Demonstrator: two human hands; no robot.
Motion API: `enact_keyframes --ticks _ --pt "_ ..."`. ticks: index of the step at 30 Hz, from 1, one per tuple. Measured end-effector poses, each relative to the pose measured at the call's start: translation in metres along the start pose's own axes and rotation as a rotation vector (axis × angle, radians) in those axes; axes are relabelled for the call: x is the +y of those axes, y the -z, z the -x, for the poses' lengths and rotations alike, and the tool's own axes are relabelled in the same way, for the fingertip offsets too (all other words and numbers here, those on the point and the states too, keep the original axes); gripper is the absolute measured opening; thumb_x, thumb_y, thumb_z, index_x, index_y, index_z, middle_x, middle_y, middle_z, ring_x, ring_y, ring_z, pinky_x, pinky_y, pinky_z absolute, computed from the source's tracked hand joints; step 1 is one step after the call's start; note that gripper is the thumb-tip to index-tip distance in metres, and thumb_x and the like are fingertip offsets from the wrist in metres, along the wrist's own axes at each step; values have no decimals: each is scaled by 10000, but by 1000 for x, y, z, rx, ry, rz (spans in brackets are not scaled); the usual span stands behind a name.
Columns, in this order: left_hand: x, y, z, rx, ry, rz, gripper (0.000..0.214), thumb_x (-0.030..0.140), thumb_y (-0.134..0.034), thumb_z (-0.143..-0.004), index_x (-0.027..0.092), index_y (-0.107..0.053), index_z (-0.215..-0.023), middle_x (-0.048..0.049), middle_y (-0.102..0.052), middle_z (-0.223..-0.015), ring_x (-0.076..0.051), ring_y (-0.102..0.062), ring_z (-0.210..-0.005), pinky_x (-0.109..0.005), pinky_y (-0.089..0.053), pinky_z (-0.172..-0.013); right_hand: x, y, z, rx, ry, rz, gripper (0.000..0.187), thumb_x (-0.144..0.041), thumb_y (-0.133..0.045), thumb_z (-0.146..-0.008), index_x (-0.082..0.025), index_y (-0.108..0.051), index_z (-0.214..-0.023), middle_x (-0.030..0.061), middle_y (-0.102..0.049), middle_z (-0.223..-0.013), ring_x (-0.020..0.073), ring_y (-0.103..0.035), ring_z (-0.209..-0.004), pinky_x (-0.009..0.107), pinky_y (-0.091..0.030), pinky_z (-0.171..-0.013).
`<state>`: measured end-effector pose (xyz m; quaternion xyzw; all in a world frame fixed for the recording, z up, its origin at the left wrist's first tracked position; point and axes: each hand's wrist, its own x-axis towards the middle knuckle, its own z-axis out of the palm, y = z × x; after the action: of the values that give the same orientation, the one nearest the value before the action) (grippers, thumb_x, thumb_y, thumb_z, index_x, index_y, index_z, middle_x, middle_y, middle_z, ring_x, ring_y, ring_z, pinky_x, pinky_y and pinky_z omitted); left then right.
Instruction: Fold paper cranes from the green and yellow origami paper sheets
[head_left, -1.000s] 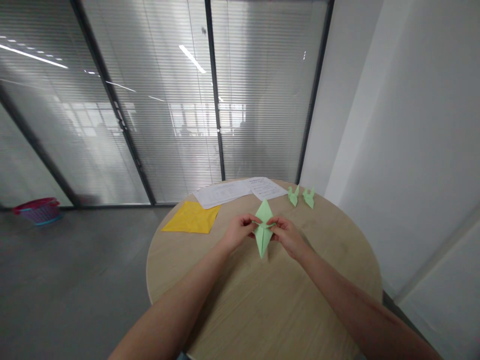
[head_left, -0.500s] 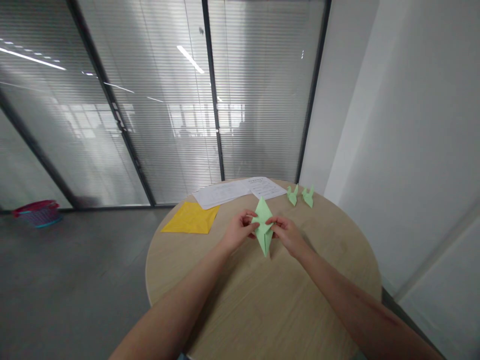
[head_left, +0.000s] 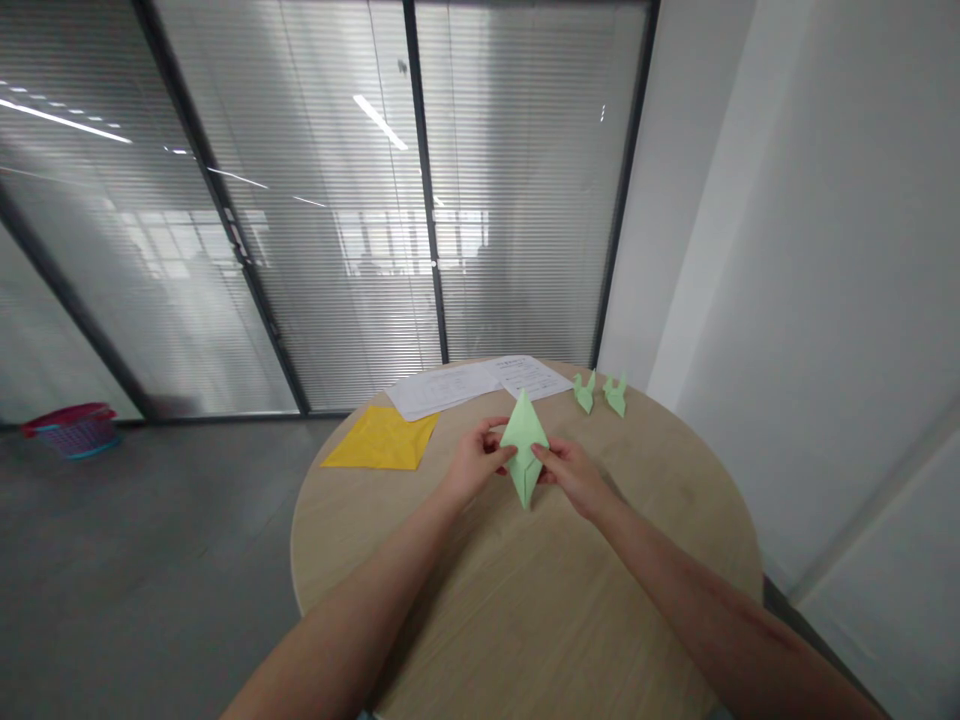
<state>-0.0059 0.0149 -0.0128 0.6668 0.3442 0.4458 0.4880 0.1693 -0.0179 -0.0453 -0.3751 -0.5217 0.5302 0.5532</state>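
- I read the step as mid-fold: the green paper diamond (head_left: 524, 425) was over the middle of the round table (head_left: 517, 610), between both hands, one point away from the wearer.
- Left hand (head_left: 474, 465) pinched its left edge; right hand (head_left: 574, 473) gripped the right edge, thumb on the front face.
- Next move, my call: line up the edges, then press the crease without slipping.
- Two folded green birds (head_left: 584, 394) sat far right.
- Printed sheets (head_left: 534, 379) had text, too small for me to read. I saw no brand on the flat yellow item (head_left: 384, 440).
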Motion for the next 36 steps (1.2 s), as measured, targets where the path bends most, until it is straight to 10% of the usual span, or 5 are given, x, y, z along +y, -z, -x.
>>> enact_keyframes --ticks 6,30,36 --pt "-9 -2 0 -109 105 -5 266 357 -674 -756 113 -685 -861 -68 -694 -807 -158 -629 -697 -261 -519 -609 1 2 0 26 47 87 384 -527 -666 -741 -170 -704 -877 75 -712 -848 220 -656 -767 362 -548 -725" --pt "1 1 3 -158 167 59 332 444 -659 -749 120 -695 -814 -68 -680 -784 -150 -601 -674 -259 -494 -593 -6 0 2 89 25 48 325 -448 -703 -713 -166 -702 -876 70 -716 -841 201 -643 -707 334 -544 -661" --pt "-4 3 0 -4 172 79 323 438 -721 -689 130 -625 -706 -29 -624 -685 -127 -574 -621 -252 -485 -593 -4 2 -1 44 5 -35 375 -464 -689 -726 -151 -697 -932 95 -729 -886 218 -673 -735 361 -561 -684"
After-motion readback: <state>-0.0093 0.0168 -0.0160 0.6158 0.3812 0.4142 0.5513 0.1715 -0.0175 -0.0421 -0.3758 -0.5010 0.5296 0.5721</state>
